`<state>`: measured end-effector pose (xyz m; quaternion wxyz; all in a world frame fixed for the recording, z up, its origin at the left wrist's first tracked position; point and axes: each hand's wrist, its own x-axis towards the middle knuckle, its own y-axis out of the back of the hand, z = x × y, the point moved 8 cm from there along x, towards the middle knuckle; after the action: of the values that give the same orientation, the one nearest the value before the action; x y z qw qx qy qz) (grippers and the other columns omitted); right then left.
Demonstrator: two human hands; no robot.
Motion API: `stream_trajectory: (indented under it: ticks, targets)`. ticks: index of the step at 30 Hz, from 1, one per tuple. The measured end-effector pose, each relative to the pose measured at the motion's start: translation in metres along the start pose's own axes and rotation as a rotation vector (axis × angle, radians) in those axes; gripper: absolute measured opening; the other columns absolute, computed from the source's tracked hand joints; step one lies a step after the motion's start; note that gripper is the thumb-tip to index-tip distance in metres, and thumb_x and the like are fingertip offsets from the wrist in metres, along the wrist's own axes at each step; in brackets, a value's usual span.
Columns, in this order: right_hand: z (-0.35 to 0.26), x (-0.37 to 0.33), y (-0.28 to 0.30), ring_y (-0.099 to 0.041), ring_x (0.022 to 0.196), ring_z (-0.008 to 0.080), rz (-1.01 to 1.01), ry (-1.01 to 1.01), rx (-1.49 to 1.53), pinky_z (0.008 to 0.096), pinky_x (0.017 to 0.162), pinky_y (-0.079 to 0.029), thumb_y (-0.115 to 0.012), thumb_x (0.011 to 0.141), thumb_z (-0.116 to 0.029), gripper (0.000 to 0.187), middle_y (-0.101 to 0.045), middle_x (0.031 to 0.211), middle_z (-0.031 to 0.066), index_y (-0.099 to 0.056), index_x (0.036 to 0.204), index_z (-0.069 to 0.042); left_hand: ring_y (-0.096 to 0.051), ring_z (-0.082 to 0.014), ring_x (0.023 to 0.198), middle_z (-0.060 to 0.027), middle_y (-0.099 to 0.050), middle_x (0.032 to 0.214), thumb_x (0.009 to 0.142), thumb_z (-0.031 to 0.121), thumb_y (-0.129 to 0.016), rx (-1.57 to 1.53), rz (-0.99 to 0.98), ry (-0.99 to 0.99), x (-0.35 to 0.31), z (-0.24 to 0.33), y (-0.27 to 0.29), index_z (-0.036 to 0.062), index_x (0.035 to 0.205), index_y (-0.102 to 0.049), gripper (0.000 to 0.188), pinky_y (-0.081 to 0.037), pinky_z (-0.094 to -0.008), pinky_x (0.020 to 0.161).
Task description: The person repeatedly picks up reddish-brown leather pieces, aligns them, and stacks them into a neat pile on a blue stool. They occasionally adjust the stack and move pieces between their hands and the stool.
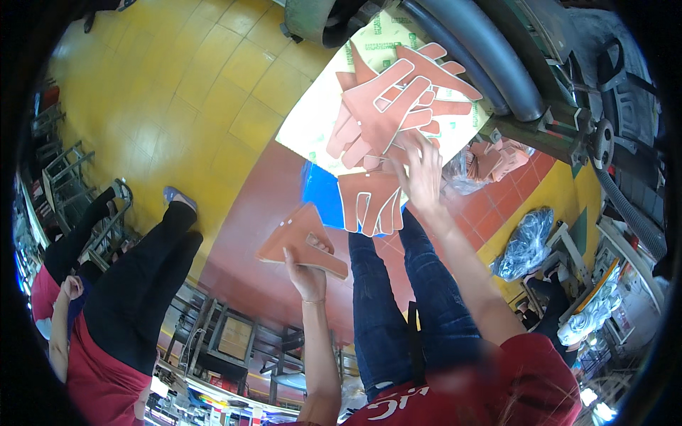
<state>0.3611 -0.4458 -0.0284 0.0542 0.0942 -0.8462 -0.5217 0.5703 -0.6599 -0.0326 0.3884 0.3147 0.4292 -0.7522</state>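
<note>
My left hand [307,275] is closed on a brown leather piece [290,238], a flat cut shape with a slot, held out over the floor; some fingers show through the slot. My right hand [424,174] rests at the near edge of a loose pile of similar leather pieces [387,106], with its fingers bent and thumb apart. Its fingertips are partly lost against the pieces. Below that hand, a smaller fanned group of pale-edged leather pieces [369,202] lies at the near end. The pile spreads over a pale yellow printed sheet [305,128].
Large dark rollers [497,57] of a machine stand beyond the sheet, with a handwheel [604,138] at right. Under them sits a plastic bag of brown pieces [490,162]. A blue surface [321,199] shows below the sheet. Another person [124,319] stands at left.
</note>
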Motion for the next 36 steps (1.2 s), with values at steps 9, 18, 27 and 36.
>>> stream_trajectory:
  ticks: [9,18,27,36]
  targets:
    - [-0.061,0.127,-0.031,-0.05,0.109,0.0283,-0.187,0.508,-0.343,0.0409,0.093,-0.039,-0.063,0.069,-0.001,0.03,-0.053,0.111,0.0135,-0.059,0.099,-0.004,-0.055,-0.0243,0.102,-0.01,-0.056,0.11,0.093,0.059,-0.042,-0.05,-0.14,-0.106,0.012,-0.001,-0.014,0.0076,0.135,-0.037,0.066,-0.047,-0.0426,0.084]
    - [-0.107,0.015,0.098,-0.064,0.069,0.0329,-0.528,0.35,0.228,0.0393,0.06,-0.05,-0.064,0.079,-0.007,0.019,-0.063,0.078,0.0159,-0.06,0.098,-0.005,-0.052,-0.0261,0.109,-0.0117,-0.051,0.12,0.084,0.074,-0.041,0.017,-0.159,-0.051,0.02,0.002,-0.024,0.0079,0.138,-0.034,0.086,-0.045,-0.0434,0.09]
    - [-0.105,-0.028,0.02,-0.059,0.081,0.0053,-0.71,-0.374,1.17,0.0237,0.07,-0.05,-0.06,0.092,-0.006,0.015,-0.064,0.086,0.0035,-0.054,0.104,0.0,-0.044,-0.0272,0.122,-0.0126,-0.045,0.135,0.071,0.088,-0.036,-0.076,-0.314,0.048,-0.001,-0.003,-0.041,0.0024,0.141,-0.03,0.111,-0.036,-0.0438,0.103]
    - [-0.075,-0.025,-0.004,-0.06,0.096,0.0314,-0.509,-0.055,0.527,0.041,0.081,-0.048,-0.072,0.082,-0.031,0.05,-0.058,0.104,0.0178,-0.051,0.114,0.001,-0.056,-0.0171,0.102,-0.0072,-0.057,0.113,0.094,0.03,-0.06,0.337,-0.212,0.128,0.007,-0.012,-0.031,0.0028,0.128,-0.046,0.046,-0.046,-0.0329,0.09]
